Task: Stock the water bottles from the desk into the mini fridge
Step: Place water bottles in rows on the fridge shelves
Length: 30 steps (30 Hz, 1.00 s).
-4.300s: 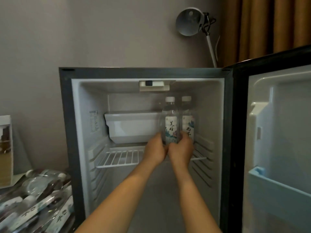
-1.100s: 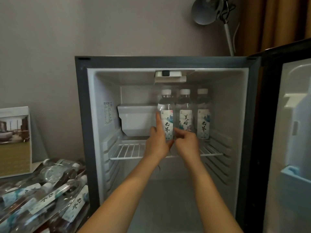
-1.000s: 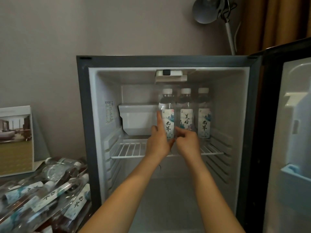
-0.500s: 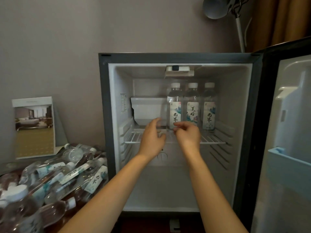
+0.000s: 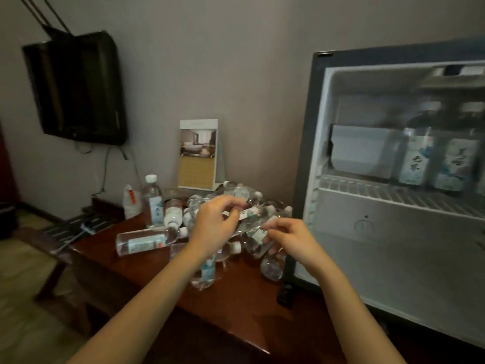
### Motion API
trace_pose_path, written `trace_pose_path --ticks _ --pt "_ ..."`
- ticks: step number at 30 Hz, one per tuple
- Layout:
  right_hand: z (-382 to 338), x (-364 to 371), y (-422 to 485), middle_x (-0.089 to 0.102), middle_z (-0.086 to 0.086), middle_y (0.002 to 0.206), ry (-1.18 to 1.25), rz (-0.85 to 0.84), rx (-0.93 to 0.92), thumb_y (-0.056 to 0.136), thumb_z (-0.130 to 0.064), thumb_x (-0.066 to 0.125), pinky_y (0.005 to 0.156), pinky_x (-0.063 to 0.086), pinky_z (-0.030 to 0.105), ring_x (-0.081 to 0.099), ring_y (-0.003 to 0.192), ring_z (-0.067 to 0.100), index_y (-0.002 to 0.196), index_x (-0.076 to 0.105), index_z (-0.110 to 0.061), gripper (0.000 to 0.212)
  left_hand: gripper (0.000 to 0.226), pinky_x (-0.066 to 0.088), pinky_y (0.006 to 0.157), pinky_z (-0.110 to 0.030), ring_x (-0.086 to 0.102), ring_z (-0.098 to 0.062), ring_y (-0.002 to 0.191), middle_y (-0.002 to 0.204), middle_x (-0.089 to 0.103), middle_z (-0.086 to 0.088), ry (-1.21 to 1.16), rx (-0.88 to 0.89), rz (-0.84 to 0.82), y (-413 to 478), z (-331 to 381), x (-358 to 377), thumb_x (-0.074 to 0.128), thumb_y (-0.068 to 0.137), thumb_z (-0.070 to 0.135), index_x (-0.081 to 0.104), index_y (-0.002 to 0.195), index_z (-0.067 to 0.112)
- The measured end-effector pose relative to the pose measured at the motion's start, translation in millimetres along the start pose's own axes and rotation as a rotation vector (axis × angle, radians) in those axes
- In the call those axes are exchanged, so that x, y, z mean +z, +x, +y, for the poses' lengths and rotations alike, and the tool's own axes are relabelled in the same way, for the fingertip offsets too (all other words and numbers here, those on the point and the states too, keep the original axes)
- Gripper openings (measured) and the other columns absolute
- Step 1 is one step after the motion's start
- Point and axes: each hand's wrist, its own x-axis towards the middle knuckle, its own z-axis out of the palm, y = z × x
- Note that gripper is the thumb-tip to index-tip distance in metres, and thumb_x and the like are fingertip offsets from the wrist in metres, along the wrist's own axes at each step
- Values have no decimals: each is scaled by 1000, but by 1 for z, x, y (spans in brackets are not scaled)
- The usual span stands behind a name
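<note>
Two water bottles show on the wire shelf of the open mini fridge. On the table to its left, one upright bottle stands, one lone bottle lies flat, and the rest make one heap too tangled to count. Half a second ago both my hands were up at the shelf, where three bottles showed; now my left hand and right hand are over the heap, fingers loosely curled, and I cannot tell whether either grips a bottle.
</note>
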Motion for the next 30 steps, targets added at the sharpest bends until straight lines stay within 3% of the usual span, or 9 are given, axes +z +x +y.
trace_pose_path --ticks 4,8,11,15,19,22,24,28,30 --pt "21 61 16 64 3 86 -97 -193 63 92 -8 52 53 46 21 58 64 10 114 57 -16 25 17 39 76 -19 54 -7 89 97 60 3 169 -200 216 -8 -41 -35 58 86 7 66 98 16" --pt "38 106 25 62 1 108 -25 -244 52 83 2 59 70 47 16 60 90 9 130 46 -16 52 37 49 81 -33 57 -14 96 108 57 2 47 -524 -64 -24 -76 -37 67 83 25 50 115 20" --pt "48 125 31 61 5 118 35 -252 50 77 12 58 89 49 27 58 110 19 130 47 -14 60 50 49 80 -29 59 -14 96 107 60 3 29 -555 -219 -46 -96 -26 77 73 27 48 113 18" --pt "63 136 36 63 10 118 12 -245 43 73 14 58 91 51 36 60 107 24 129 49 -12 62 54 46 69 -22 59 -12 93 93 58 13 104 -631 -221 -69 -109 -12 84 62 33 51 103 24" --pt "74 136 38 65 5 109 -49 -256 59 71 7 69 84 53 31 62 101 21 119 55 -13 54 65 52 80 -32 61 -15 93 99 60 6 154 -673 -182 -74 -115 -7 85 60 39 50 111 18" --pt "80 131 37 68 3 105 -80 -176 68 73 -1 71 83 53 29 64 96 17 115 59 -16 46 61 51 79 -23 60 -11 98 113 63 1 -84 -666 -277 -72 -113 -8 85 64 18 48 112 18" --pt "81 126 35 68 1 106 -48 -198 50 74 -1 72 78 53 20 64 94 12 115 60 -17 46 55 50 75 -18 61 -8 99 118 63 -2 -243 -670 -362 -71 -108 -10 80 68 6 48 110 22" --pt "83 112 26 66 0 114 -23 -209 26 72 -3 75 90 50 28 62 102 13 122 58 -14 53 47 50 74 -16 61 -6 102 113 64 5 -365 -666 -450 -74 -101 -9 74 76 7 53 115 23" --pt "85 106 21 66 -1 115 -6 -187 13 71 -6 77 89 51 27 62 102 11 122 58 -15 55 42 50 71 -13 62 1 96 108 65 12 -382 -649 -459 -76 -95 -3 75 76 14 57 111 28"
